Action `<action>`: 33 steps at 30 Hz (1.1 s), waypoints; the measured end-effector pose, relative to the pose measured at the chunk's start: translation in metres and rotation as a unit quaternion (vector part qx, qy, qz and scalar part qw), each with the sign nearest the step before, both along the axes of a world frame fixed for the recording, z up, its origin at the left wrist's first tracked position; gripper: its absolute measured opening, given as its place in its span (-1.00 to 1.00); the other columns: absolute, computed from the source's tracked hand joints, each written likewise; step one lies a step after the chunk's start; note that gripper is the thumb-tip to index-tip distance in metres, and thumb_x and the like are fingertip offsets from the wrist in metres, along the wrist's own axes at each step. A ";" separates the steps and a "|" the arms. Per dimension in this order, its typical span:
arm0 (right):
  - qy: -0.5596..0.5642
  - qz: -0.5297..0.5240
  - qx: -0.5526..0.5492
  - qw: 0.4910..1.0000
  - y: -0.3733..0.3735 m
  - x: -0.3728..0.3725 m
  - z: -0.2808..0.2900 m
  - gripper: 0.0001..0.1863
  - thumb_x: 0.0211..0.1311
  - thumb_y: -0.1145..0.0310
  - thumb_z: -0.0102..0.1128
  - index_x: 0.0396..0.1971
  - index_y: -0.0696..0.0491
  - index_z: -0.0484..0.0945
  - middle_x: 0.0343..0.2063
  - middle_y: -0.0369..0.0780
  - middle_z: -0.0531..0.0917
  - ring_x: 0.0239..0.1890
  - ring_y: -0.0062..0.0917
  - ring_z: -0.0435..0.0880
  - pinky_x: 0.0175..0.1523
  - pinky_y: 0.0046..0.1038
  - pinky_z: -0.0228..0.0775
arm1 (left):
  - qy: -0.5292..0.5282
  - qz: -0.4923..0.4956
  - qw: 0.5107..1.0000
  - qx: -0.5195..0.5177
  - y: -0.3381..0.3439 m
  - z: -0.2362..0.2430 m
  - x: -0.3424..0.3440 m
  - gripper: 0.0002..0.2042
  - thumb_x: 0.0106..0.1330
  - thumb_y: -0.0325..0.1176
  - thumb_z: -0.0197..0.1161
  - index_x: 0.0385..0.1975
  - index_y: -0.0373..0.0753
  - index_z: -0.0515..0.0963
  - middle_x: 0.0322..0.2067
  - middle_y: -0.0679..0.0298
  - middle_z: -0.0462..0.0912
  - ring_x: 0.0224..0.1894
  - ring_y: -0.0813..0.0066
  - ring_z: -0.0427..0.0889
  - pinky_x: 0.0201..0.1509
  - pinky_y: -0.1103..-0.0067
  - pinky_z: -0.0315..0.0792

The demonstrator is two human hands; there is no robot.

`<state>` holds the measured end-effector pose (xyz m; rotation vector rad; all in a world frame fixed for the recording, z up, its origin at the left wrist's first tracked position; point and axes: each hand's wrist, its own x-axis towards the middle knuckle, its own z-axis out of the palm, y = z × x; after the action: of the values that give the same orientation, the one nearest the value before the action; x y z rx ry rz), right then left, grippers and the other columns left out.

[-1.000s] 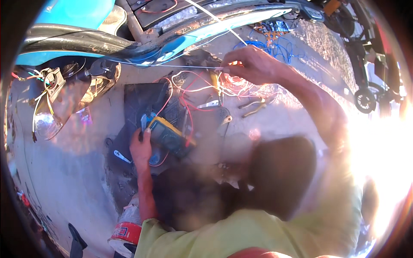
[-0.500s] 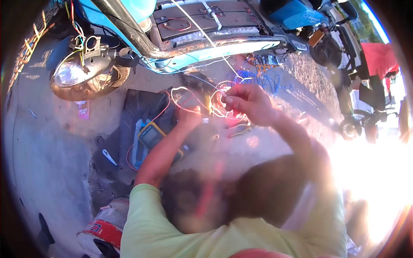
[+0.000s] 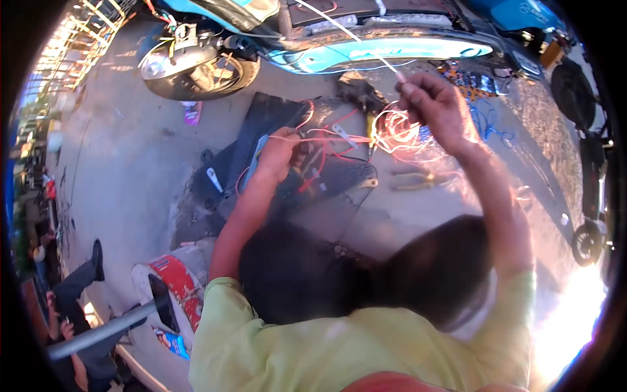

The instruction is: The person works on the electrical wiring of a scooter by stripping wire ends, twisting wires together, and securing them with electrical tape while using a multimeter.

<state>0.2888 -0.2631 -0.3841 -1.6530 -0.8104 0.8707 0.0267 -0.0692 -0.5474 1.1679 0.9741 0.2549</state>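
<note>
My right hand [image 3: 441, 111] pinches the end of a thin white wire [image 3: 349, 31], which runs taut up and left past the blue vehicle's edge. Lower and to the left, my left hand [image 3: 279, 155] is closed round reddish wires [image 3: 326, 139] that stretch across to the right. Between the hands lies a loose coil of pinkish wire [image 3: 397, 126], glowing in the sunlight. Beneath my left hand is a dark panel [image 3: 261, 111] on the ground. Pliers [image 3: 415, 178] lie right of the panel. A flat white piece [image 3: 213, 178] rests at its left edge.
A blue vehicle body [image 3: 392, 52] spans the far side, with a wheel [image 3: 215, 81] and headlamp at left. Tangled blue wire [image 3: 483, 124] lies at right. A red-and-white bucket [image 3: 179, 281] stands near my left arm. Another person's dark-trousered leg [image 3: 78, 277] shows at far left.
My hands have moved farther apart, drawing the reddish wires out sideways. The view has shifted, bringing the person at left into sight. The yellow-edged multimeter no longer shows.
</note>
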 end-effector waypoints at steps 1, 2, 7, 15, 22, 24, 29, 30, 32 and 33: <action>-0.017 -0.014 0.020 1.000 -0.001 0.006 0.000 -0.68 0.44 0.13 0.19 -0.24 0.12 0.64 -0.48 -0.36 0.65 -0.50 -0.74 0.49 -0.34 -0.64 0.39 | 0.033 -0.048 0.998 -0.032 0.004 0.000 -0.019 -0.79 0.40 -0.45 -0.01 -0.05 -0.30 0.49 -0.43 0.23 0.65 -0.60 0.57 0.48 -0.57 0.60 0.32; -0.025 -0.032 0.010 0.999 0.000 0.011 0.003 -0.68 0.44 0.14 0.18 -0.22 0.13 0.65 -0.47 -0.36 0.65 -0.50 -0.76 0.48 -0.34 -0.65 0.38 | 0.066 -0.096 0.991 -0.067 0.009 0.000 -0.037 -0.74 0.39 -0.47 -0.02 0.02 -0.31 0.47 -0.43 0.21 0.64 -0.62 0.56 0.45 -0.57 0.60 0.31; -0.046 -0.001 -0.006 0.999 -0.001 0.012 0.001 -0.67 0.45 0.15 0.17 -0.16 0.14 0.66 -0.46 -0.35 0.66 -0.45 -0.74 0.53 -0.30 -0.63 0.41 | 0.015 -0.110 0.980 -0.163 -0.004 0.056 -0.067 -0.64 0.39 -0.52 -0.06 0.18 -0.29 0.40 -0.39 0.16 0.65 -0.55 0.50 0.51 -0.52 0.59 0.35; 0.122 0.168 -0.067 0.976 0.012 -0.045 -0.001 -0.73 0.46 0.19 0.14 -0.12 0.09 0.63 -0.39 -0.36 0.67 -0.33 -0.73 0.61 -0.23 -0.61 0.45 | -0.203 -0.128 0.970 -0.048 -0.025 0.122 0.013 -0.66 0.43 -0.48 0.02 0.19 -0.26 0.35 -0.24 0.13 0.65 -0.40 0.46 0.63 -0.38 0.56 0.52; 0.144 0.156 -0.061 0.975 0.008 -0.047 0.010 -0.73 0.51 0.31 0.06 0.02 0.13 0.59 -0.44 -0.32 0.66 -0.53 -0.78 0.44 -0.43 -0.71 0.27 | -0.283 -0.099 0.953 0.053 -0.028 0.127 0.032 -0.77 0.37 -0.60 0.08 -0.02 -0.29 0.34 -0.18 0.10 0.64 -0.36 0.46 0.67 -0.30 0.58 0.60; 0.166 0.158 -0.073 0.971 0.007 -0.046 0.018 -0.73 0.50 0.30 0.07 0.01 0.14 0.58 -0.43 -0.32 0.66 -0.51 -0.76 0.48 -0.42 -0.69 0.32 | -0.299 -0.099 0.947 0.065 -0.030 0.125 0.031 -0.77 0.37 -0.60 0.11 -0.02 -0.29 0.35 -0.17 0.11 0.64 -0.34 0.46 0.67 -0.28 0.57 0.60; 0.255 0.142 -0.086 0.953 0.003 -0.050 0.022 -0.76 0.50 0.28 0.09 -0.03 0.12 0.55 -0.41 -0.29 0.69 -0.43 -0.66 0.64 -0.37 -0.63 0.46 | -0.293 -0.112 0.944 0.105 -0.033 0.128 0.032 -0.77 0.36 -0.57 0.20 -0.05 -0.30 0.37 -0.13 0.13 0.63 -0.26 0.47 0.68 -0.23 0.56 0.62; 0.279 0.143 -0.079 0.946 0.002 -0.049 0.021 -0.78 0.49 0.28 0.09 -0.06 0.11 0.54 -0.42 -0.27 0.69 -0.40 -0.62 0.68 -0.36 -0.62 0.49 | -0.288 -0.114 0.945 0.105 -0.034 0.132 0.034 -0.72 0.30 -0.64 0.17 -0.02 -0.32 0.37 -0.13 0.15 0.61 -0.20 0.49 0.67 -0.18 0.56 0.63; 0.304 0.145 -0.069 0.939 0.000 -0.048 0.016 -0.80 0.49 0.28 0.09 -0.09 0.10 0.54 -0.42 -0.25 0.70 -0.37 -0.58 0.71 -0.34 -0.60 0.52 | -0.282 -0.118 0.946 0.106 -0.035 0.138 0.035 -0.66 0.25 -0.72 0.14 0.01 -0.34 0.37 -0.13 0.16 0.60 -0.15 0.51 0.66 -0.14 0.56 0.64; 0.318 0.142 -0.061 0.935 -0.001 -0.045 0.014 -0.80 0.48 0.28 0.10 -0.10 0.09 0.54 -0.43 -0.23 0.70 -0.40 -0.59 0.69 -0.36 -0.61 0.49 | -0.259 -0.128 0.949 0.126 -0.032 0.140 0.036 -0.65 0.25 -0.71 0.16 0.04 -0.35 0.38 -0.13 0.16 0.61 -0.12 0.50 0.65 -0.11 0.56 0.63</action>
<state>0.2437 -0.2644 -0.3702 -1.2409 -0.5446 1.5811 0.0630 -0.1015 -0.4076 1.3536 0.3280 0.4595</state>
